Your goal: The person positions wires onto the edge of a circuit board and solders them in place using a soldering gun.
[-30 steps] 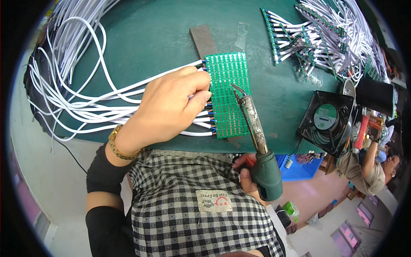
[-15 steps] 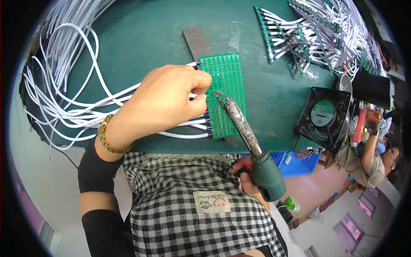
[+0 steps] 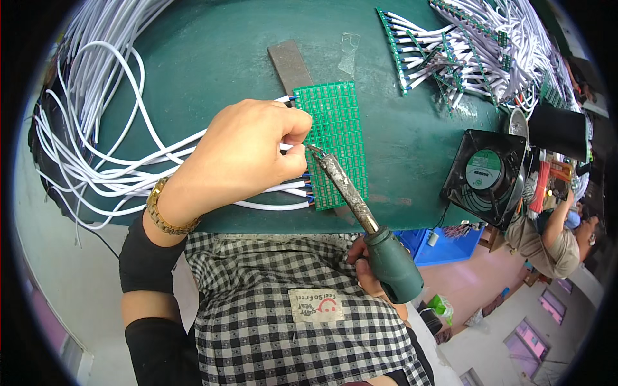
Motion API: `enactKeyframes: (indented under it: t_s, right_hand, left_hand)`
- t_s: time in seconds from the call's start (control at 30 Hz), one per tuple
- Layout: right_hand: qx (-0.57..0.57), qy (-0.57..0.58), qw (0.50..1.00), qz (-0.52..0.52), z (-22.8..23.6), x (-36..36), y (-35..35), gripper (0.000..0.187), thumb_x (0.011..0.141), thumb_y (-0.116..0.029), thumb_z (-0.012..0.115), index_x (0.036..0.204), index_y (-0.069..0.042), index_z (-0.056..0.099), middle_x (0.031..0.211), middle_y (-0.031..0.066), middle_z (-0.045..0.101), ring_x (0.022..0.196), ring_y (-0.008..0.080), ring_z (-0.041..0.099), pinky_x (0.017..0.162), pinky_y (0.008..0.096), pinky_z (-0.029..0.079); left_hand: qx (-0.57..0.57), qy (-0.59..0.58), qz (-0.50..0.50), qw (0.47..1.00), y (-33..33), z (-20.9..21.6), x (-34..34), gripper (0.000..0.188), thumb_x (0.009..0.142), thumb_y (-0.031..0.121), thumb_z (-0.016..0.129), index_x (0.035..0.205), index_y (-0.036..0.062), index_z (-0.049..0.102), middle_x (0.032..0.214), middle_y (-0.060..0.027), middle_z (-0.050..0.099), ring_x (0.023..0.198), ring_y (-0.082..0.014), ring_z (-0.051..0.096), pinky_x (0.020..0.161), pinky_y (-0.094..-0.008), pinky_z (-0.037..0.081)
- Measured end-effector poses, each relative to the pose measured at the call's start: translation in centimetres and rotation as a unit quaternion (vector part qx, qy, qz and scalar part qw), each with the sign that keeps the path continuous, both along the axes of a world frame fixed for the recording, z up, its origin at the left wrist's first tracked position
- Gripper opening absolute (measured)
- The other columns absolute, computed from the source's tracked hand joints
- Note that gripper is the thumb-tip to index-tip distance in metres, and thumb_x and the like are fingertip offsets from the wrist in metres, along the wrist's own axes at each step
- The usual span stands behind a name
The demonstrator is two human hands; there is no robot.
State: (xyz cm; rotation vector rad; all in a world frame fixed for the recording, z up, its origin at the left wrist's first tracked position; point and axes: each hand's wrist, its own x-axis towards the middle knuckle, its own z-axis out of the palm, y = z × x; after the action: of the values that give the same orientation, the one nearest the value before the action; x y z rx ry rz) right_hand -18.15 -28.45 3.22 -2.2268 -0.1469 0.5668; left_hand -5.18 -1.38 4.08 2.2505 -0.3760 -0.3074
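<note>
A green circuit board panel lies on the green table, with several white cables joined along its left edge by thin coloured wire ends. My left hand pinches the end of one white cable at that edge, its fingertips over the board's rim. In my right hand is a soldering iron with a dark green handle, mostly hiding my fingers. The iron's tip meets the board's left edge right beside my left fingertips; whether it touches the wire is too small to tell.
A flat grey metal bar runs under the board. White cable bundles fill the left side; finished-looking boards with cables lie far right. A black fan stands at right, a blue bin below, another person beyond.
The soldering iron's tip has shifted left, from over the board to its left edge near my left fingertips. My left hand keeps its pinch on the cable.
</note>
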Motion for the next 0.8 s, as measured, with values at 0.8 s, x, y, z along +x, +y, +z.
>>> enactKeyframes:
  t_s: [0.8]
  right_hand:
    - [0.244,0.028,0.939,-0.240,0.5,-0.9,1.7,0.029,0.082,-0.027,0.069,0.093,-0.002,0.060,0.079,0.0066,0.064,0.071,0.0144,0.061,0.066,0.0285,0.050]
  left_hand:
    - [0.016,-0.022,0.002,1.000,0.0,-0.2,-0.2,0.014,0.067,0.008,0.059,0.067,0.0003,0.047,0.062,-0.0139,0.048,0.057,-0.0309,0.049,0.053,-0.0383,0.038]
